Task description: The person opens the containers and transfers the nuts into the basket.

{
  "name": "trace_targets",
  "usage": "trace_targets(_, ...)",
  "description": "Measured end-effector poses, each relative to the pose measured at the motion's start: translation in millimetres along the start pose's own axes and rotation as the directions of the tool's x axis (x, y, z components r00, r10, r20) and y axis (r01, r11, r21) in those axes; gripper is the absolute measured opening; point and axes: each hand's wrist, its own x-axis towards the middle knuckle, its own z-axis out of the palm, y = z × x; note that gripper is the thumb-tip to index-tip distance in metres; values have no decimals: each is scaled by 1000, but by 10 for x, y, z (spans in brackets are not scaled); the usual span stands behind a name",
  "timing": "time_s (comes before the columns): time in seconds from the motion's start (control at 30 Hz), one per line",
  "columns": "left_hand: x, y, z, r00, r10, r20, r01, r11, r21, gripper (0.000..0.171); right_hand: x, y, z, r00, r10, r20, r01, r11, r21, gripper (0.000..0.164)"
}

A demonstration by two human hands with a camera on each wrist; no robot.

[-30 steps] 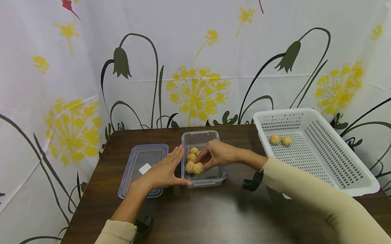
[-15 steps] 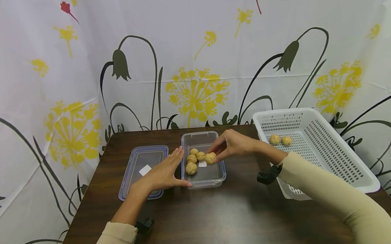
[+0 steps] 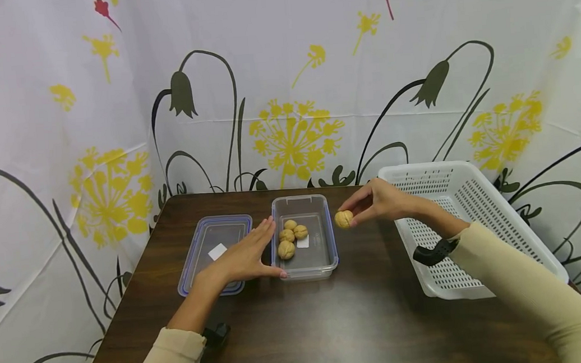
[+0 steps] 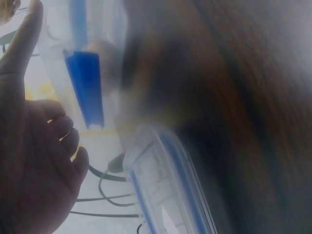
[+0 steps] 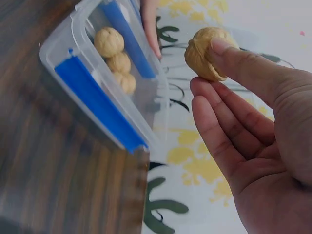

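My right hand [image 3: 385, 200] pinches a walnut [image 3: 344, 219] between thumb and fingertips, in the air between the clear plastic container [image 3: 321, 261] and the white basket. In the right wrist view the tan, ridged walnut [image 5: 207, 56] shows plainly at the thumb tip. Several walnuts [image 3: 286, 250] lie along the left side of the container, near a white label on its floor. My left hand [image 3: 245, 258] stays at the container's left side, fingers straight, thumb reaching to its near corner. The left wrist view has this hand [image 4: 39, 165] beside the container's blue clip [image 4: 87, 90].
A clear lid [image 3: 202, 255] with a blue seal lies left of the container, partly under my left hand. On the right stands a white perforated basket [image 3: 506, 228], partly covered by my right forearm. Behind the dark wooden table [image 3: 311, 332] hangs a flower-patterned curtain [image 3: 282, 64].
My right hand has lifted a walnut out of the container and carried it right, past the container's edge. The basket's two walnuts are now hidden behind that arm. My left hand has stayed put.
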Motion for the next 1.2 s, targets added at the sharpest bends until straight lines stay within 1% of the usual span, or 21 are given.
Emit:
trace_targets(0.2,5,-6,2,1000,-4,3,4,1000,3,130,-174,14,-192,999,42,-8,-42,999,-9,34)
trace_targets(0.37,6,-13,-5,1000,-6,10,6,1000,9,130,-326,77,-380,998,48,-47,-49,998,-28,35)
trace_targets(0.53,7,-6,-11,1000,-3,13,3,1000,4,130,-512,172,-564,992,53,-112,-60,996,-67,34)
trace_targets(0.6,5,-2,-12,1000,-6,15,5,1000,2,130,-587,207,-632,988,66,-140,-78,993,-86,33)
trace_targets(0.67,4,-1,-8,1000,-11,17,11,1000,3,130,-665,241,-697,983,82,-165,-97,992,-83,32)
trace_targets(0.83,-3,-4,7,1000,-14,12,14,1000,5,130,-859,371,-833,974,111,-199,-129,989,-79,32)
trace_targets(1.03,-6,-3,7,1000,-12,9,12,1000,0,130,-1038,580,-933,961,160,-225,-187,977,-106,32)
trace_targets(1.2,-1,7,-4,1000,-6,1,6,1000,-3,129,-1150,763,-968,952,232,-198,-260,957,-129,34)
